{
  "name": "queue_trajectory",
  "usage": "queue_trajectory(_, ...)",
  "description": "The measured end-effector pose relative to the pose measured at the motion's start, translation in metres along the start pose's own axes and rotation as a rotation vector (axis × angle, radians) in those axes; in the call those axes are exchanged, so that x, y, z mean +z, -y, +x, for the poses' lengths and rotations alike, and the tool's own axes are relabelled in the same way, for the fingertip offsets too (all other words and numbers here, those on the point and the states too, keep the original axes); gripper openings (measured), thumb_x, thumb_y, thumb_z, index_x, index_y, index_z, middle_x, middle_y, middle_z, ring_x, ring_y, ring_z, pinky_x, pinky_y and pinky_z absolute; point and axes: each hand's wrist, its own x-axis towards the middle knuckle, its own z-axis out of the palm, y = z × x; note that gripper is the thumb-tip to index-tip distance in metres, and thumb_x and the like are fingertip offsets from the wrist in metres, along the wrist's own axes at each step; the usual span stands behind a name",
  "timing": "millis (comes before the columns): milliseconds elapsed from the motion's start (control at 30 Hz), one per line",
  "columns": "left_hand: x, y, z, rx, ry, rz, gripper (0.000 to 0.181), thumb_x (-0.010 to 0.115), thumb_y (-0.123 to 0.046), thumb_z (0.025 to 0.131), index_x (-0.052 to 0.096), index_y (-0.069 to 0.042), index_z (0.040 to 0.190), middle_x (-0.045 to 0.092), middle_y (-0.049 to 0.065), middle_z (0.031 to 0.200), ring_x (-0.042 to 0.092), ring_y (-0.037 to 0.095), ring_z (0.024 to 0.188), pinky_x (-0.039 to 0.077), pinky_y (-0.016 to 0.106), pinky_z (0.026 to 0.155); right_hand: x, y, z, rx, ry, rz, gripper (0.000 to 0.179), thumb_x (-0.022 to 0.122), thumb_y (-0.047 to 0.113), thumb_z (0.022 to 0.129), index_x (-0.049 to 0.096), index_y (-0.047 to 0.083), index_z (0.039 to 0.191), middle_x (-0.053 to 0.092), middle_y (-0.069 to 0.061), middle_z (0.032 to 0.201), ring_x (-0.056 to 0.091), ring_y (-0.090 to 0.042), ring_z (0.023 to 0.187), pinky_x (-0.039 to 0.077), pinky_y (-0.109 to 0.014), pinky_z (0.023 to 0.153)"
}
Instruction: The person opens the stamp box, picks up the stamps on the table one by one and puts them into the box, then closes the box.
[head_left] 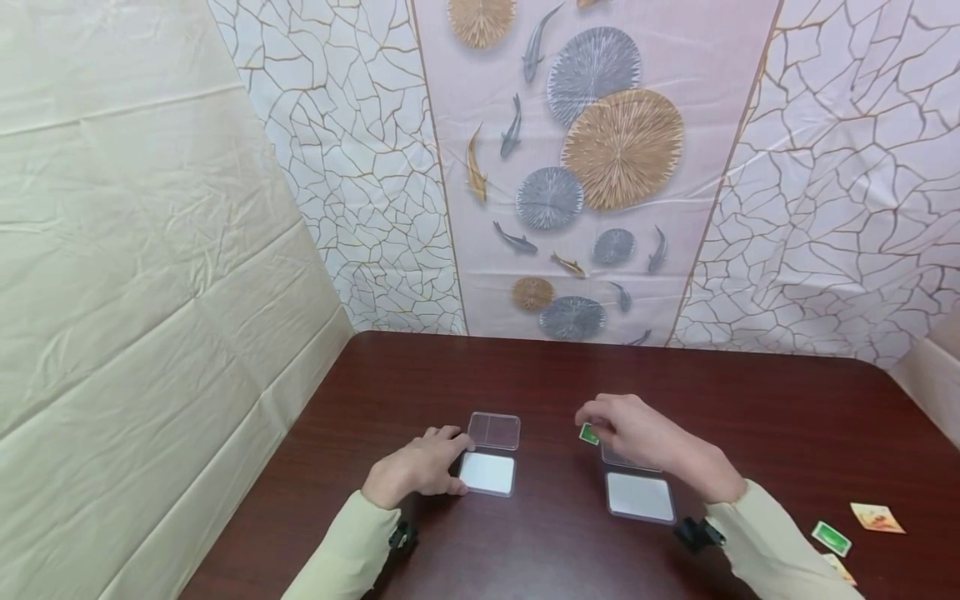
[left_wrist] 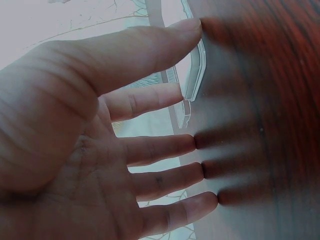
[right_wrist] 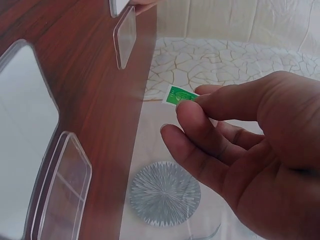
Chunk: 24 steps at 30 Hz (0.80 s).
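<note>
Our right hand [head_left: 636, 430] — pinching a card [head_left: 588, 434] edgewise, likely sparing its face; our left hand [head_left: 422, 465] — fingers spread, a box [head_left: 487, 473] at three o'clock.

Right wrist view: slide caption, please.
Right hand pinches a small green-and-white rectangular card near a clear plastic case on a reddish-brown wood-grain table.

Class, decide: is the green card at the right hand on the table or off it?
Off: the right hand pinches the green card, and the right wrist view shows a gap between card and table.
</note>
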Motion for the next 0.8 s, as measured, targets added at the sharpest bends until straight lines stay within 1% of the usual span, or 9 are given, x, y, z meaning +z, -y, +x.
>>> queue_trajectory(133,0.001,0.0,0.001,-0.002,-0.001,0.0,0.054,0.08,-0.033,0.08,0.058,-0.017,0.126,0.052,0.011,0.138,0.051,0.029,0.117,0.044,0.048,0.099,0.004,0.001,0.003,0.006,0.005,0.005,0.023,0.064,-0.003,0.087,0.072,0.011,0.103,0.067,0.002,0.088,0.053,-0.003,0.073,0.049,-0.021,0.065)
queue_trajectory(267,0.001,0.001,0.001,-0.004,-0.002,-0.004,0.054,0.08,-0.033,0.08,0.058,-0.017,0.126,0.052,0.011,0.138,0.051,0.029,0.116,0.044,0.048,0.098,0.007,0.005,0.008,0.014,0.012,0.024,0.023,0.063,-0.002,0.087,0.072,0.011,0.104,0.065,0.003,0.086,0.052,-0.003,0.072,0.047,-0.021,0.063)
queue_trajectory(367,0.001,0.001,0.0,-0.004,-0.004,-0.007,0.055,0.08,-0.033,0.079,0.058,-0.016,0.126,0.052,0.012,0.138,0.051,0.03,0.116,0.044,0.048,0.098,0.01,0.008,0.012,0.028,0.022,0.048,0.024,0.064,-0.003,0.086,0.071,0.01,0.105,0.066,0.001,0.085,0.053,-0.005,0.071,0.047,-0.02,0.062)
queue_trajectory(500,0.0,0.001,-0.001,-0.006,-0.002,-0.008,0.054,0.08,-0.033,0.08,0.058,-0.016,0.126,0.052,0.012,0.139,0.051,0.03,0.117,0.044,0.048,0.099,0.015,0.012,0.017,0.048,0.031,0.062,0.021,0.065,-0.002,0.086,0.07,0.012,0.102,0.068,-0.001,0.086,0.056,-0.006,0.073,0.049,-0.021,0.063)
queue_trajectory(567,0.0,0.0,-0.001,-0.007,-0.001,-0.007,0.054,0.08,-0.032,0.08,0.058,-0.016,0.126,0.052,0.012,0.139,0.051,0.031,0.118,0.044,0.049,0.099,0.017,0.014,0.019,0.052,0.034,0.069,0.02,0.065,-0.002,0.086,0.07,0.013,0.1,0.068,0.0,0.085,0.057,-0.006,0.073,0.05,-0.021,0.064)
queue_trajectory(800,0.0,0.0,-0.001,-0.01,0.003,-0.006,0.054,0.08,-0.032,0.08,0.058,-0.016,0.126,0.052,0.012,0.139,0.051,0.031,0.118,0.044,0.049,0.099,0.024,0.02,0.023,0.057,0.068,0.124,0.019,0.066,-0.001,0.088,0.068,0.013,0.101,0.066,0.002,0.083,0.055,-0.004,0.065,0.048,-0.021,0.058)
